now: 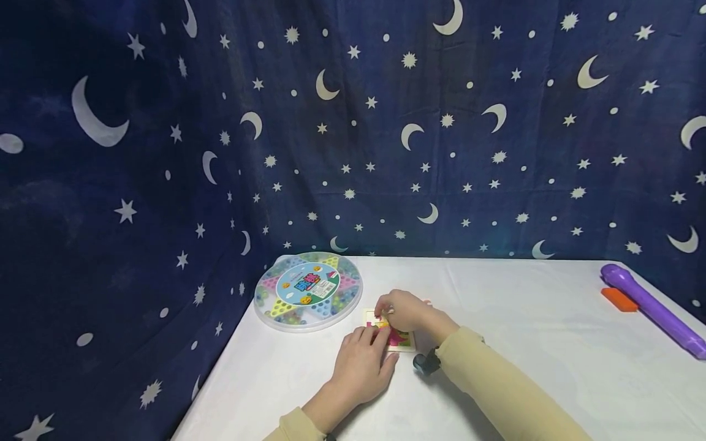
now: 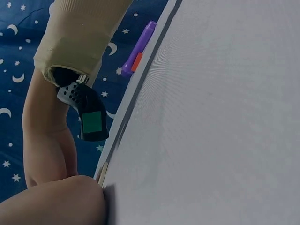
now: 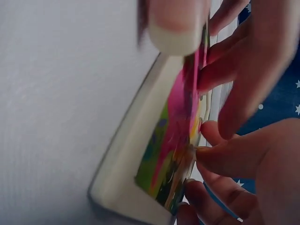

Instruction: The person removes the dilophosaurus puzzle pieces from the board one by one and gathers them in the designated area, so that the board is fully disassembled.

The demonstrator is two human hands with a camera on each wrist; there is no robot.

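A small jigsaw puzzle (image 1: 407, 342) with a pink, green and yellow picture and a pale border lies flat on the white table. My left hand (image 1: 361, 366) rests over its near left side, fingers extended onto the picture. Over the far part my right hand (image 1: 404, 311) bends down, its thumb and curled fingers pinching at a puzzle piece mostly hidden by the fingers. The right wrist view shows the puzzle board (image 3: 126, 187) close up, the right thumb (image 3: 229, 159) at the picture's surface and left fingers (image 3: 225, 61) pressing on it higher in the frame.
A round Chinese checkers box (image 1: 309, 291) with coloured marbles sits at the back left. On the right lie a purple toy microphone (image 1: 653, 309) and an orange block (image 1: 619, 299). A dark blue curtain (image 1: 375, 165) with moons and stars hangs behind the table.
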